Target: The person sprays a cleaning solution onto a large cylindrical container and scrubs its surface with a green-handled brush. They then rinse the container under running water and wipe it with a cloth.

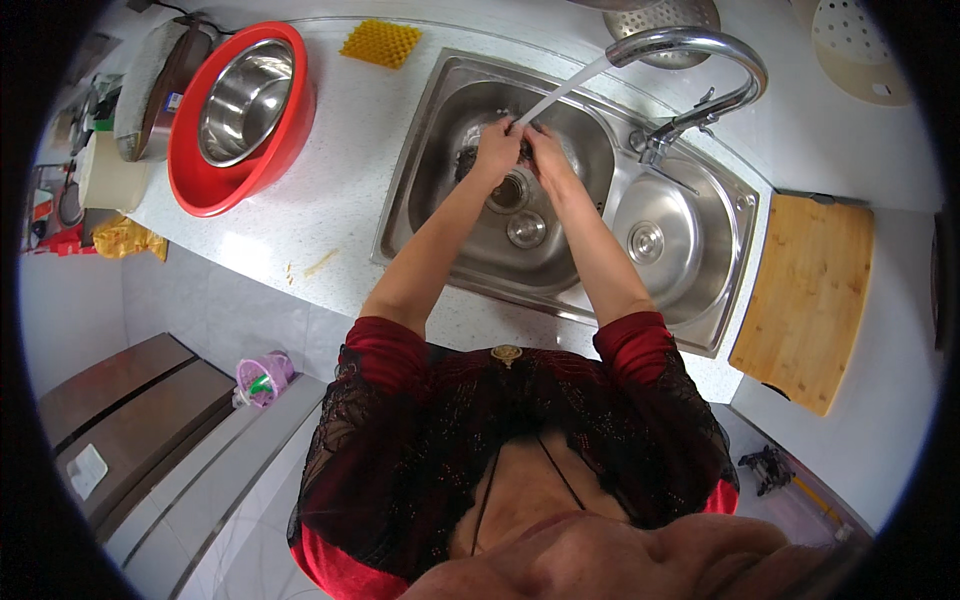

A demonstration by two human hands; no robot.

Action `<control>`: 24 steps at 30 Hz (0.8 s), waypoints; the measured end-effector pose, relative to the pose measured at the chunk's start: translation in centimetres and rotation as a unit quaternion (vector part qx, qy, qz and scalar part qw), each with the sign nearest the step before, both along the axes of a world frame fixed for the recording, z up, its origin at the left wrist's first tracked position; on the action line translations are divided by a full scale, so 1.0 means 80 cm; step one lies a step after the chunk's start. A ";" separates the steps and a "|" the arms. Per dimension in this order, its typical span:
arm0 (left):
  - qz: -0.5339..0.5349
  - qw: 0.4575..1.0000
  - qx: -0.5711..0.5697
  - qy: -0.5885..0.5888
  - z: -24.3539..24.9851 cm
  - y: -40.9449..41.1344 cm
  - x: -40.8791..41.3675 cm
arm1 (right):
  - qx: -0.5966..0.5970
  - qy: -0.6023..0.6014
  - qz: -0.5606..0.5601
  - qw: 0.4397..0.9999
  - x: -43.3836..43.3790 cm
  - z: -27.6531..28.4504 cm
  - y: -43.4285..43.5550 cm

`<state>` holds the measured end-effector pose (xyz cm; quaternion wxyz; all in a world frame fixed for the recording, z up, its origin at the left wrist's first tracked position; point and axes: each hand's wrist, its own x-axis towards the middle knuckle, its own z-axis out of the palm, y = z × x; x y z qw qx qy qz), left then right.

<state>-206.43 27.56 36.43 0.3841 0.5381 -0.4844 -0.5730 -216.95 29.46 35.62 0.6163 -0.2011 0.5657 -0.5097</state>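
Both my hands are inside the large left basin (450, 240) of a stainless steel double sink. Water (562, 94) streams from the chrome gooseneck tap (739, 60) onto my fingers. My left hand (498, 148) and my right hand (547, 152) meet around a dark, wet object (526, 152), which they largely hide; I cannot tell what it is. More dark material (466, 162) shows left of my left hand, against the basin floor. Just below my hands lies the uncovered drain (509, 192), with a metal sink strainer (526, 229) beside it.
A red plastic basin (300, 142) holding a steel bowl (244, 105) stands on the left counter. A yellow textured sponge (381, 43) lies behind the sink. The round right basin (701, 255) adjoins. A wooden cutting board (810, 300) leans at the right, and perforated ladles (664, 34) hang behind.
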 end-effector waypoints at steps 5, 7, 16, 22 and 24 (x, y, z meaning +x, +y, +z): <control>0.111 0.993 0.015 0.022 -0.038 0.003 -0.005 | -0.006 0.502 0.341 0.795 -0.036 -0.088 0.033; 0.149 0.919 0.194 0.310 -0.042 0.002 -0.003 | -0.019 0.510 0.257 0.821 -0.022 -0.070 0.045; 0.219 0.776 0.276 0.523 -0.050 -0.034 -0.028 | -0.027 -0.278 -0.129 0.952 0.021 -0.019 -0.027; 0.146 0.793 0.259 0.531 -0.034 -0.040 -0.031 | -0.043 -0.337 -0.189 0.921 0.012 -0.025 -0.032; -0.072 0.737 0.237 0.628 -0.047 -0.036 -0.018 | -0.070 -0.342 -0.165 0.922 -0.007 -0.045 -0.024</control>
